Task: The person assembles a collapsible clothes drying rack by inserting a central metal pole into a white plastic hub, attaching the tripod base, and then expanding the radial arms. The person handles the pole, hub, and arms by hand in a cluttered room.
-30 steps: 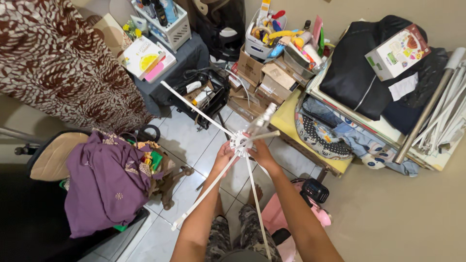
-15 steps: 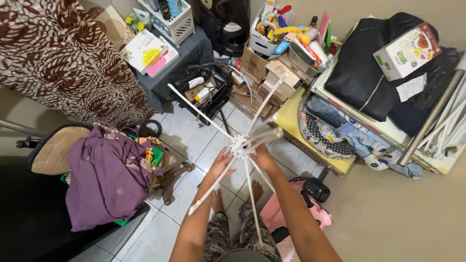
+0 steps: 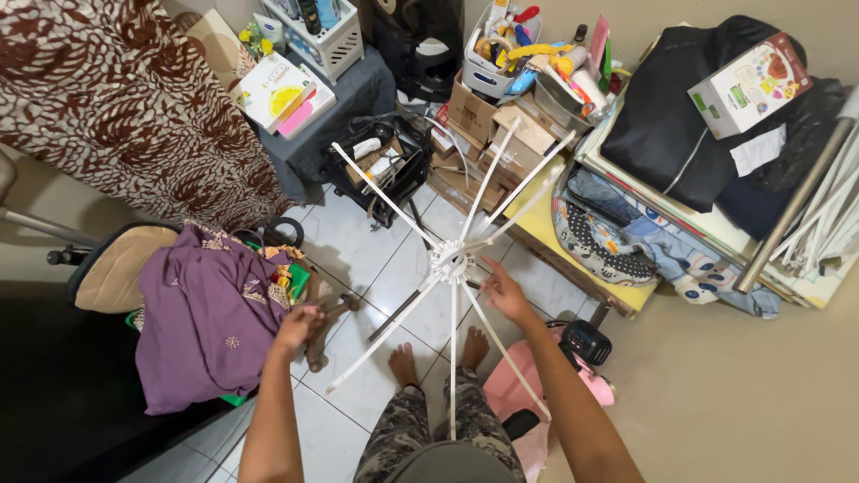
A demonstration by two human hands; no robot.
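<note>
rack (image 3: 450,263) hub touched by open right hand (image 3: 503,291) | left hand (image 3: 298,326) closed, apart, above purple cloth (image 3: 208,313)

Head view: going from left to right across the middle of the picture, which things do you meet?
Chair → purple cloth → left hand → white hub of the rod rack → right hand → patterned bag → bundle of white rods.

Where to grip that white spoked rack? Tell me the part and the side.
Grip the rack at its round hub, from the near right side, where the right hand already sits. The thin spokes fan outward and would flex; the hub joins them all.
</note>
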